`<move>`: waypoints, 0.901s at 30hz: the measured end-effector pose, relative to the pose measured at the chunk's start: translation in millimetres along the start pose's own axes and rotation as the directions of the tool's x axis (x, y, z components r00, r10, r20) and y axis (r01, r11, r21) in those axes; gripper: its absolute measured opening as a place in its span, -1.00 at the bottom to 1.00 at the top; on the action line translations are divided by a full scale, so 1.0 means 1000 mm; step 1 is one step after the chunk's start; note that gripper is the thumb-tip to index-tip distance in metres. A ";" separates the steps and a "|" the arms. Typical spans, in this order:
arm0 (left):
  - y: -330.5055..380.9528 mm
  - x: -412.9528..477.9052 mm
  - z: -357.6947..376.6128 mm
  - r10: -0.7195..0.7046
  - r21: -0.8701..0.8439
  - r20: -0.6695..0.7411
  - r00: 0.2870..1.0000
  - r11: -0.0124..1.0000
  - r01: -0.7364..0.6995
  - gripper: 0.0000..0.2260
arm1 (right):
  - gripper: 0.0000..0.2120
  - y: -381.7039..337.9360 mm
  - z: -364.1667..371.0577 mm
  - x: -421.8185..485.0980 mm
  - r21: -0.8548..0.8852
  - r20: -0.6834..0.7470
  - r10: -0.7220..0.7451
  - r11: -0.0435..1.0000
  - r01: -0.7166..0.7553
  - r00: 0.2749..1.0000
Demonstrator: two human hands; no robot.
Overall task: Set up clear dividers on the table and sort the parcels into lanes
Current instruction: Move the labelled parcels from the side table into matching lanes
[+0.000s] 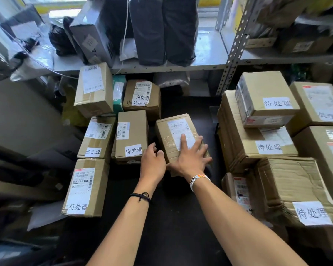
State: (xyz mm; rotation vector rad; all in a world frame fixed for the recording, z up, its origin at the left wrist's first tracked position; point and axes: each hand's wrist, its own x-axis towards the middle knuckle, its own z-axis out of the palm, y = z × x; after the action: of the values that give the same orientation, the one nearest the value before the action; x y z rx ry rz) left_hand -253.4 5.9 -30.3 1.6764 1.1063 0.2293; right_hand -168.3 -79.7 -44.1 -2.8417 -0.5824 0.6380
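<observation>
Setting: Dark worktop in a parcel storeroom, with a metal shelf of bagged goods behind it and cardboard boxes on both flanks.
Landmark: the centre parcel, a taped brown box with a white shipping label, lies skewed on the open strip of the worktop.
Right hand: spread wide and flat on top of the centre parcel, with your fingers reaching over its label.
Left hand: at the near left corner of the centre parcel, fingers curled against its side in what looks like a light hold.
Left of the centre parcel: the upright box stands just beside it, one of a row.
Right of the centre parcel: the tall stack stands apart, with bare worktop between.
Dividers: a faint clear edge shows behind and right of the centre parcel, but it is too indistinct to call a divider.
Step in hand: probably squaring the centre parcel and sliding it into a lane.
Do it well: keep your right palm pressing down while your left hand steers the corner. Turn the parcel until its long sides run parallel with the upright box, then push it straight.
Label: leave it face up and readable.
Risk: a swinging far corner could nudge the upright box, so pivot slowly.
</observation>
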 end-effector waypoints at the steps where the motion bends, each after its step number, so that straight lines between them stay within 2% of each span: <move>1: -0.003 -0.002 -0.003 0.012 0.027 0.002 1.000 1.000 -0.012 -0.56 | 0.19 0.001 0.002 0.000 0.034 -0.040 0.006 0.999 -0.004 0.999; 4: -0.012 -0.008 -0.010 0.028 0.081 0.024 0.999 0.996 -0.030 -0.53 | 0.15 0.009 0.007 -0.004 0.111 -0.140 -0.016 0.993 0.032 0.990; 6: -0.013 -0.009 -0.016 0.013 0.048 0.046 0.999 0.999 -0.015 -0.49 | 0.18 0.012 0.007 -0.009 0.110 -0.153 -0.042 0.992 0.059 0.987; 11: 0.006 -0.008 -0.023 -0.032 -0.197 0.123 0.992 0.979 0.056 -0.30 | 0.21 0.010 -0.002 -0.035 0.223 -0.191 -0.009 0.973 0.052 0.982; 12: 0.009 -0.010 -0.024 -0.061 -0.264 0.140 0.988 0.960 0.097 -0.31 | 0.21 0.009 -0.004 -0.042 0.253 -0.206 -0.005 0.966 0.058 0.978; 15: 0.016 -0.022 -0.022 -0.087 -0.433 0.190 0.978 0.887 0.163 -0.53 | 0.18 0.008 -0.020 -0.066 0.314 -0.292 -0.038 0.940 0.133 0.956; 18: 0.029 -0.041 -0.016 -0.043 -0.556 0.256 0.966 0.811 0.183 -0.36 | 0.13 0.011 -0.049 -0.086 0.311 -0.426 -0.097 0.918 0.246 0.900; 20: 0.042 -0.054 -0.015 0.037 -0.625 0.271 0.962 0.767 0.147 -0.33 | 0.12 0.014 -0.070 -0.099 0.270 -0.477 -0.151 0.912 0.308 0.866; 27: 0.098 -0.100 -0.011 0.267 -0.724 0.137 0.954 0.684 -0.087 -0.39 | 0.13 0.043 -0.136 -0.146 0.100 -0.589 -0.257 0.917 0.385 0.766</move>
State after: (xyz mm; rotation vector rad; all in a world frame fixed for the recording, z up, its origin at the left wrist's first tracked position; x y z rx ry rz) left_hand -261.8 -62.9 92.5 1.0536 0.5469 0.5063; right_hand -215.0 -189.8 121.8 -2.4434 -0.7993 -0.2034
